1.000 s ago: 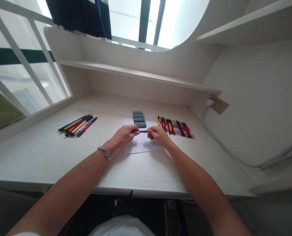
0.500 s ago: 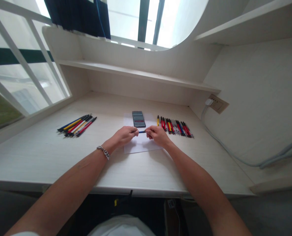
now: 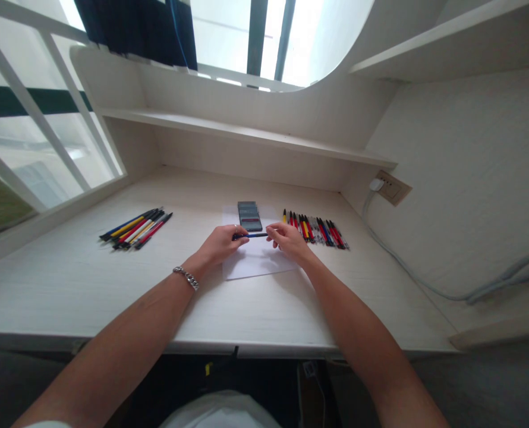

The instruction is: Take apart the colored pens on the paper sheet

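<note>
A blue and black pen [image 3: 256,235] is held level over a white sheet of paper [image 3: 251,267]. My left hand [image 3: 223,242] is closed round its left end. At the other end, the thumb and fingertips of my right hand [image 3: 290,239] pinch the pen's dark tip, with the remaining fingers loosely curled. Just beyond the hands lies a dark phone [image 3: 249,217], its screen blurred. To the right, several pens [image 3: 318,230] in red, yellow, blue and black lie side by side in a row, partly behind my right hand.
A loose pile of several pens [image 3: 136,229] lies on the left of the white desk [image 3: 113,297]. Above the desk's back runs a shelf [image 3: 246,135]. On the right wall, a plug sits in a socket [image 3: 393,188], and its grey cable [image 3: 407,278] runs down the side.
My hands have moved slightly apart, and more of the pen shows between them. The right hand's fingers have loosened from a fist into a fingertip pinch.
</note>
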`<state>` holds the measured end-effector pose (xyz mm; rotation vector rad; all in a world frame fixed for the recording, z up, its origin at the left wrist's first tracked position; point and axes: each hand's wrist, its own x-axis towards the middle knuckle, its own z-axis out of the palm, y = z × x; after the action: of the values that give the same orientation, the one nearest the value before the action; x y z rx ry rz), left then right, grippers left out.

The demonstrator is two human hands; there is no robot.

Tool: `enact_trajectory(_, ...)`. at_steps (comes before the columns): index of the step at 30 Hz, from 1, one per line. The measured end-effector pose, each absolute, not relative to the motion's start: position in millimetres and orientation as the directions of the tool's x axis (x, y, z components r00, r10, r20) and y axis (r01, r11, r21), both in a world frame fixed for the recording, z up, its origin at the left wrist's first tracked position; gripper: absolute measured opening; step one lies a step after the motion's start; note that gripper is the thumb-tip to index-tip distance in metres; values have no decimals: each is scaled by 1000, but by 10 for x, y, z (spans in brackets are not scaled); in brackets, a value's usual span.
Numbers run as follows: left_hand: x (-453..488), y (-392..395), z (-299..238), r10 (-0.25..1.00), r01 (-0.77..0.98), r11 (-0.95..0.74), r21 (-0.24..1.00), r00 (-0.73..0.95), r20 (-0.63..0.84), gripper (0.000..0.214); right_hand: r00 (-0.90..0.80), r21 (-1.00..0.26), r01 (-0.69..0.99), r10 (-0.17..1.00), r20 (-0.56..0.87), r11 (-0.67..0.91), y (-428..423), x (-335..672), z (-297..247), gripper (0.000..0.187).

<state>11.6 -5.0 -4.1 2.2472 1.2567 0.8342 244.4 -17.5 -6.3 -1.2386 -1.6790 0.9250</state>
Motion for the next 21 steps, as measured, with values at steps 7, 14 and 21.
enact_trajectory(7,127,-84,-7,858,608,-511,608,406,315,26,-199,-851,472,968,153,232,-220,2432,-36,42)
enact_trajectory(14,122,-54,-66,856,652,-502,568,468,221,38,-173,-907,333,963,208,256,-209,2422,-81,16)
enact_trajectory(21,123,-77,-31,855,638,-512,575,442,272,27,-206,-859,477,974,98,187,-225,2430,-43,30)
